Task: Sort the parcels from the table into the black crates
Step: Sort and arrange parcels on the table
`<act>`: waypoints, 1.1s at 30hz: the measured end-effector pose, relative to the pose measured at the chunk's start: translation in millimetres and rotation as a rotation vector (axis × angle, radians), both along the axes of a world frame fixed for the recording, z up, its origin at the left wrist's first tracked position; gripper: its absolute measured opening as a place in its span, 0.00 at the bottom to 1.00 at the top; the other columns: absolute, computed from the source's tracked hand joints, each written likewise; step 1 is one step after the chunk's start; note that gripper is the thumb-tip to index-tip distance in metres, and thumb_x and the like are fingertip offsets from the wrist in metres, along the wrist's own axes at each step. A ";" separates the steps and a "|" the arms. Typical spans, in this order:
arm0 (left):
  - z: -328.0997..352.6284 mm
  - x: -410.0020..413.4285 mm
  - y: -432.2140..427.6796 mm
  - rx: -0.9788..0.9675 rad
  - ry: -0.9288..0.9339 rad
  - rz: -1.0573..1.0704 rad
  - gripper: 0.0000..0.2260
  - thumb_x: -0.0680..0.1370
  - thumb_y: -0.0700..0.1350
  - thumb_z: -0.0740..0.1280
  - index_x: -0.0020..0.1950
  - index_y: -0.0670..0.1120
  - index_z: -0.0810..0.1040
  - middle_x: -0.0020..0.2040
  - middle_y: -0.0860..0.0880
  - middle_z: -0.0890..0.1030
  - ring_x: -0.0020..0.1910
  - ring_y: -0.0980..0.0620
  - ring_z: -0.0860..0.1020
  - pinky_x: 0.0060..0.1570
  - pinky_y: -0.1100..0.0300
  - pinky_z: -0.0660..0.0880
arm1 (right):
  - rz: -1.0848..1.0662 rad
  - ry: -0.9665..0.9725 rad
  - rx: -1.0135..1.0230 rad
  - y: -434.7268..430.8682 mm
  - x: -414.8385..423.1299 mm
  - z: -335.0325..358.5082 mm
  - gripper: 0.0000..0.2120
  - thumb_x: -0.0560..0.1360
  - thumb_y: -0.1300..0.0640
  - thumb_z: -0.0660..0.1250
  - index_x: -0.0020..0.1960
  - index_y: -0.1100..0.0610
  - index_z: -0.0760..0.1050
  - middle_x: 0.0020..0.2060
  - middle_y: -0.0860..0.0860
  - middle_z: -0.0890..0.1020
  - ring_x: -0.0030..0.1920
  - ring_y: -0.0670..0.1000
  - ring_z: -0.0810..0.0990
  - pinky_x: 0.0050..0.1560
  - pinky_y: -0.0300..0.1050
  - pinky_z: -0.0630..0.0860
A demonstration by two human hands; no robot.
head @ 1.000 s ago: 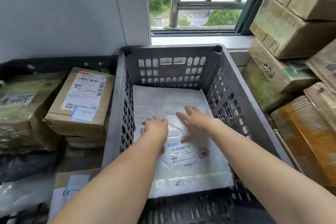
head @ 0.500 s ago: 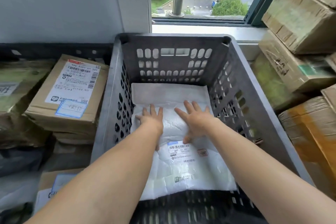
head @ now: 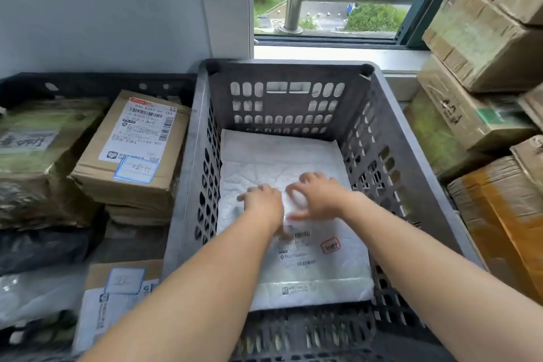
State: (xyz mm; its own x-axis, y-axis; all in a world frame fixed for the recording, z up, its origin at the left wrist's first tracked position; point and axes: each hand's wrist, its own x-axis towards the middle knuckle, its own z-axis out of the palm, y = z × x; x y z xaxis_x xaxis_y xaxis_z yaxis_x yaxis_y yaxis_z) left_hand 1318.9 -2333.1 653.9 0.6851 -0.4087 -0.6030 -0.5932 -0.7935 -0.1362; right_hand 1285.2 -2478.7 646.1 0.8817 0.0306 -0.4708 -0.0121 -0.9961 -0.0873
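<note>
A grey-black perforated crate (head: 188, 156) stands in front of me below the window. Inside it a white padded parcel (head: 279, 161) lies flat, its shipping label (head: 302, 247) facing up. Both my arms reach into the crate. My left hand (head: 261, 200) rests on the middle of the parcel with its fingers bent down onto it. My right hand (head: 318, 195) lies just beside it, fingers arched on the parcel and the thumb stretched toward me. Both hands are slightly blurred.
A second black crate (head: 97, 84) on the left holds stacked cardboard boxes, one labelled box (head: 138, 141) on top, with plastic-wrapped parcels (head: 38, 294) in front. Tall stacks of cardboard cartons (head: 484, 38) crowd the right side. The window sill (head: 323, 53) is behind the crate.
My view has shifted a little. Both hands stay on the white parcel, but their fingers have gone from flat and spread to bent.
</note>
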 end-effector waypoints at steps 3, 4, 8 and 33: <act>13.1 35.0 -11.1 -0.111 -0.039 0.091 0.41 0.77 0.64 0.65 0.79 0.42 0.54 0.77 0.38 0.56 0.76 0.35 0.55 0.70 0.36 0.63 | -0.143 -0.158 0.015 -9.4 26.0 0.2 0.34 0.76 0.34 0.62 0.77 0.43 0.58 0.80 0.54 0.51 0.78 0.58 0.49 0.71 0.69 0.59; 13.0 45.0 -12.6 -0.109 -0.047 0.098 0.44 0.76 0.65 0.66 0.80 0.42 0.50 0.79 0.37 0.51 0.77 0.34 0.50 0.71 0.36 0.60 | -0.178 -0.125 0.005 -11.5 32.3 -4.0 0.40 0.74 0.32 0.63 0.79 0.42 0.51 0.80 0.53 0.45 0.79 0.59 0.44 0.72 0.71 0.55; -7.8 63.9 -5.9 -0.107 0.085 0.224 0.56 0.71 0.69 0.69 0.80 0.46 0.34 0.79 0.40 0.34 0.78 0.35 0.37 0.74 0.37 0.54 | -0.209 -0.021 0.017 -23.6 37.4 -34.3 0.52 0.69 0.26 0.64 0.79 0.41 0.37 0.79 0.51 0.35 0.79 0.58 0.37 0.71 0.75 0.51; 192.7 46.4 70.5 -0.225 -0.421 -0.071 0.45 0.74 0.74 0.56 0.81 0.52 0.41 0.81 0.45 0.42 0.79 0.41 0.39 0.75 0.36 0.49 | -0.178 -0.427 -0.110 26.3 16.4 176.1 0.40 0.77 0.30 0.56 0.81 0.43 0.41 0.81 0.49 0.46 0.80 0.54 0.44 0.75 0.68 0.48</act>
